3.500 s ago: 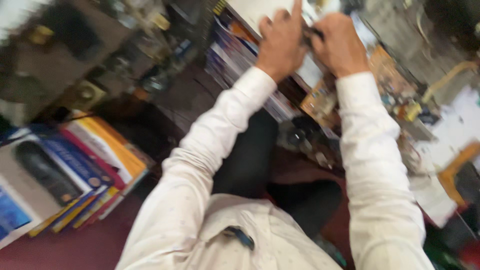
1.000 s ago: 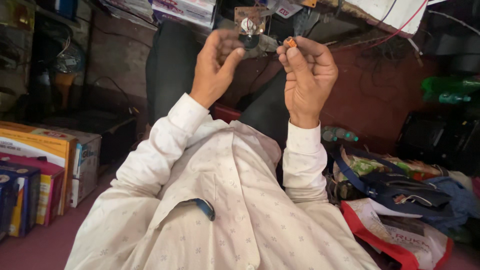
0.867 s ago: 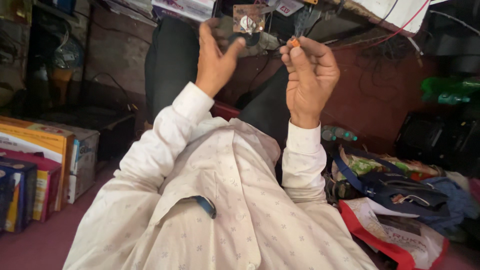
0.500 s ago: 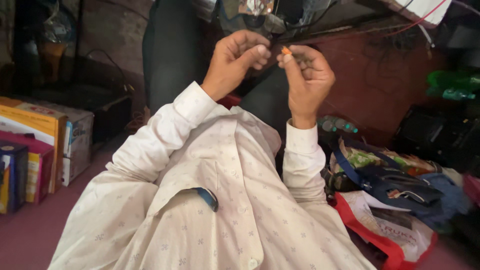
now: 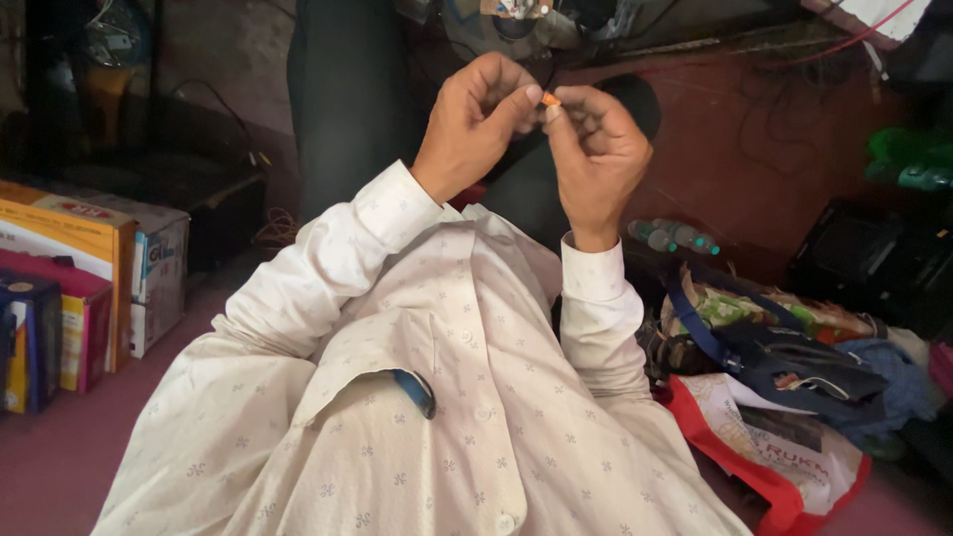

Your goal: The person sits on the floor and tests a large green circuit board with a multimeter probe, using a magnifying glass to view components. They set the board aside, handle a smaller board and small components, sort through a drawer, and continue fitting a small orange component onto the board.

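Dim maroon floor, glossy cardboard boxes (image 5: 89, 288) left, both hands (image 5: 541, 124) pinching tiny orange piece (image 5: 549, 99), patterned cotton sleeves (image 5: 596, 298).

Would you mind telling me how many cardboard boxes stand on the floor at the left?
3 show: an orange-topped box, a white box behind it, and a dark blue box at the near edge. More may be hidden past the picture's left edge.

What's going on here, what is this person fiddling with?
A person in a pale patterned shirt holds both hands up close together. The left hand and the right hand pinch a tiny orange piece between their fingertips. Coloured boxes stand on the floor to the left, and cloth bags lie to the right.
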The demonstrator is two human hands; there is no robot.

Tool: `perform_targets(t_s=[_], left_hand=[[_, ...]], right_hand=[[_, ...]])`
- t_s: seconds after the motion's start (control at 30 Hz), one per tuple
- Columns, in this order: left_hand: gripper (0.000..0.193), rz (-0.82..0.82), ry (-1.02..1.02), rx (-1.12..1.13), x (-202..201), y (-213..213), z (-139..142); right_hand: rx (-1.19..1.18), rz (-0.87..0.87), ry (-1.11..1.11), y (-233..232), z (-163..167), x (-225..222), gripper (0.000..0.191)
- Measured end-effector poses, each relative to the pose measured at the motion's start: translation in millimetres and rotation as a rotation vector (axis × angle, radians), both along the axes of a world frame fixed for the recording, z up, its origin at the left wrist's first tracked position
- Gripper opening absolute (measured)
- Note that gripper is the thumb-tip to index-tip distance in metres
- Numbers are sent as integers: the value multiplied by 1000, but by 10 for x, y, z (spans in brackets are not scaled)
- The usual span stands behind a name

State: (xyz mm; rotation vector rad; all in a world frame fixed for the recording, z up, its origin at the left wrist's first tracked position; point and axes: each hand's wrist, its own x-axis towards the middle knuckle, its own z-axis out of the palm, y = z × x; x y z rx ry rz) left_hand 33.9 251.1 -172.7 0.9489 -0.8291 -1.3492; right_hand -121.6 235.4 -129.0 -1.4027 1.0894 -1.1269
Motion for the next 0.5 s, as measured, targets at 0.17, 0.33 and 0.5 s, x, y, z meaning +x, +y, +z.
perform_targets(t_s=[0.17,0.33,0.5], left_hand=[[16,38,-95,58,32,49,30],[19,55,-210,0,102,96,103],[26,65,-399,91,198,95,-54]], right_hand=[[25,41,70,53,-8,60,15],[94,94,62,53,-59,89,15],[167,46,30,-9,-153,67,15]])
